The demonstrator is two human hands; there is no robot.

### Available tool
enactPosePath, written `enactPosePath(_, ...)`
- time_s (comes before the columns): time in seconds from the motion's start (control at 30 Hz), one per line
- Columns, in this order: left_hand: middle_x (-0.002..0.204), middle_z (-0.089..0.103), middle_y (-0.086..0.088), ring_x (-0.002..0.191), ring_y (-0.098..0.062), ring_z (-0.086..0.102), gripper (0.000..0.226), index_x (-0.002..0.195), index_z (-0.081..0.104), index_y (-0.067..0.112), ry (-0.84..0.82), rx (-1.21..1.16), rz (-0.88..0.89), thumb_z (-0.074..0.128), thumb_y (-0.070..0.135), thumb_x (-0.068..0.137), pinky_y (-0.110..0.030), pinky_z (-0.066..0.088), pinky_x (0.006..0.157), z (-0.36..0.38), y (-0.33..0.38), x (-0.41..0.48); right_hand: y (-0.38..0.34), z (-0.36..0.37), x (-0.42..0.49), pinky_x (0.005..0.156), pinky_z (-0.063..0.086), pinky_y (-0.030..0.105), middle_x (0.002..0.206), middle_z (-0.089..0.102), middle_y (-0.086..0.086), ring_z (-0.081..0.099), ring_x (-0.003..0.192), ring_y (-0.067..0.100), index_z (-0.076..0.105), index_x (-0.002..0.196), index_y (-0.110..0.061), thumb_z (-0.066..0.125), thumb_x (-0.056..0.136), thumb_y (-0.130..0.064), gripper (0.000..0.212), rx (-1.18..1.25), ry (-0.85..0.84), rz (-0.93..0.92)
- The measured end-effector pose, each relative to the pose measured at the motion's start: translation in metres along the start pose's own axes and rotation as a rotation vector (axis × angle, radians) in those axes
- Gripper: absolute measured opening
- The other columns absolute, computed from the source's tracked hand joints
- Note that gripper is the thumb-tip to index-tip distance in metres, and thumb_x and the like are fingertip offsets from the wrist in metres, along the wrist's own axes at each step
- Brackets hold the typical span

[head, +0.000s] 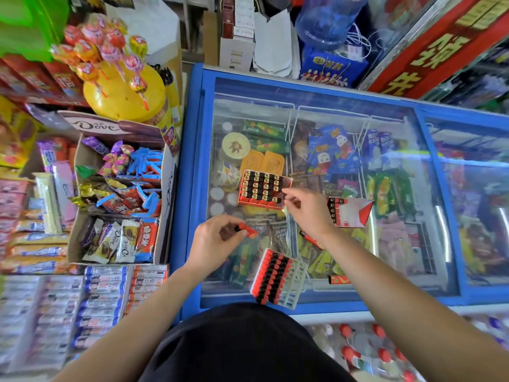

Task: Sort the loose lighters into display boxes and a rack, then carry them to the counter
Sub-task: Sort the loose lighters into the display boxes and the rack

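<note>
On the freezer's glass lid stands an orange display box almost full of upright lighters. My right hand hovers at its right edge, fingers pinched; whether it holds anything I cannot tell. My left hand grips a red lighter by its black end. A white plastic rack, half filled with red lighters, lies near the front edge. To the right sits a red-and-white display box with a few lighters along its left side. Loose lighters lie under my right wrist and near the front.
A Dove cardboard box of sweets borders the freezer on the left, with a yellow lollipop stand behind it. Snack packs fill the shelf at lower left. A blue water jug stands behind the freezer. Bottles with red caps sit below.
</note>
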State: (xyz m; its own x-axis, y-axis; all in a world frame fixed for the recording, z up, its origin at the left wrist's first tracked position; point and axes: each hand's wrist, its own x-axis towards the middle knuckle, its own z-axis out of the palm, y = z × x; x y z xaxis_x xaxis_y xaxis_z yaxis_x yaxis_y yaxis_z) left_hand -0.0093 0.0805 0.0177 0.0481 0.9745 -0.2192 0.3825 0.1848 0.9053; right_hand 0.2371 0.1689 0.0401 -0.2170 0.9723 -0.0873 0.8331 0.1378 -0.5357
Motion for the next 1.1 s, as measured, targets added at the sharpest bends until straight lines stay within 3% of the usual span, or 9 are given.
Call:
enactPosePath(0.1, 0.083, 0.071, 0.012, 0.073, -0.012, 0.067, 0.018, 0.101, 0.075, 0.028, -0.032, -0.024, 0.015, 0.08, 0.02, 0.086, -0.031, 0.06, 0.07, 0.005, 0.011, 0.0, -0.014, -0.001, -0.035, 0.075, 0.055, 0.017, 0.102, 0.073, -0.006, 0.065, 0.08, -0.001, 0.073, 0.113, -0.017, 0.076, 0.086, -0.011, 0.028, 0.179, -0.041, 0.075)
enactPosePath(0.23, 0.084, 0.073, 0.009, 0.075, -0.013, 0.067, 0.02, 0.102, 0.074, 0.032, -0.103, -0.047, 0.067, 0.08, 0.022, 0.085, -0.029, 0.058, 0.072, 0.016, 0.031, 0.0, -0.027, -0.005, -0.072, 0.075, 0.051, 0.016, 0.108, 0.069, -0.014, 0.063, 0.091, 0.001, 0.073, 0.113, -0.025, 0.08, 0.083, -0.024, 0.031, 0.294, -0.17, 0.132)
enactPosePath(0.37, 0.085, 0.073, 0.016, 0.075, -0.009, 0.068, 0.026, 0.097, 0.071, 0.042, -0.175, -0.034, 0.147, 0.081, 0.023, 0.084, -0.023, 0.056, 0.071, 0.032, 0.052, -0.003, -0.026, -0.009, -0.095, 0.069, 0.044, 0.013, 0.097, 0.072, -0.015, 0.063, 0.086, 0.001, 0.076, 0.104, -0.026, 0.081, 0.082, -0.031, 0.022, 0.349, -0.111, 0.138)
enactPosePath(0.5, 0.097, 0.072, 0.019, 0.087, -0.008, 0.068, 0.034, 0.107, 0.069, 0.039, -0.252, -0.029, 0.196, 0.083, 0.02, 0.082, -0.02, 0.055, 0.076, 0.046, 0.053, -0.011, -0.016, -0.01, -0.118, 0.068, 0.047, 0.019, 0.087, 0.069, -0.013, 0.064, 0.078, 0.006, 0.075, 0.092, -0.02, 0.08, 0.082, -0.029, 0.014, 0.375, -0.016, 0.161)
enactPosePath(0.6, 0.119, 0.066, 0.02, 0.108, 0.0, 0.06, 0.049, 0.124, 0.066, 0.03, -0.356, 0.163, 0.227, 0.084, 0.028, 0.078, -0.025, 0.052, 0.093, 0.052, 0.037, -0.016, -0.005, -0.008, -0.14, 0.069, 0.05, 0.02, 0.087, 0.069, -0.009, 0.064, 0.075, 0.004, 0.07, 0.088, -0.02, 0.078, 0.085, -0.017, 0.009, 0.46, 0.017, 0.289)
enactPosePath(0.77, 0.152, 0.037, 0.008, 0.14, -0.011, 0.034, 0.094, 0.15, 0.039, 0.038, -0.527, 0.407, 0.155, 0.086, 0.043, 0.069, -0.04, 0.031, 0.119, 0.059, 0.008, -0.033, 0.01, 0.004, -0.179, 0.075, 0.056, 0.027, 0.083, 0.073, -0.002, 0.072, 0.081, 0.014, 0.067, 0.092, -0.024, 0.074, 0.087, -0.011, 0.015, 0.574, 0.067, 0.413)
enactPosePath(0.87, 0.155, 0.029, 0.006, 0.138, -0.008, 0.034, 0.107, 0.155, 0.027, 0.04, -0.585, 0.446, 0.157, 0.087, 0.041, 0.068, -0.033, 0.033, 0.116, 0.066, 0.001, -0.042, 0.016, 0.019, -0.199, 0.075, 0.055, 0.024, 0.083, 0.073, -0.004, 0.07, 0.08, 0.012, 0.067, 0.091, -0.021, 0.073, 0.089, -0.015, 0.008, 0.581, 0.108, 0.453)
enactPosePath(1.0, 0.151, 0.034, 0.004, 0.128, -0.019, 0.05, 0.107, 0.152, 0.022, 0.055, -0.569, 0.42, 0.137, 0.083, 0.047, 0.064, -0.044, 0.048, 0.107, 0.076, 0.002, -0.044, 0.021, 0.041, -0.218, 0.077, 0.056, 0.027, 0.086, 0.072, -0.006, 0.069, 0.081, 0.008, 0.07, 0.095, -0.017, 0.075, 0.088, -0.018, 0.008, 0.577, 0.12, 0.486)
enactPosePath(1.1, 0.147, 0.041, 0.003, 0.124, -0.019, 0.053, 0.102, 0.143, 0.019, 0.069, -0.549, 0.408, 0.162, 0.075, 0.06, 0.059, -0.046, 0.05, 0.104, 0.077, -0.005, -0.041, 0.019, 0.052, -0.226, 0.072, 0.054, 0.018, 0.086, 0.071, -0.003, 0.066, 0.077, 0.004, 0.069, 0.098, -0.014, 0.077, 0.085, -0.013, 0.016, 0.557, 0.118, 0.512)
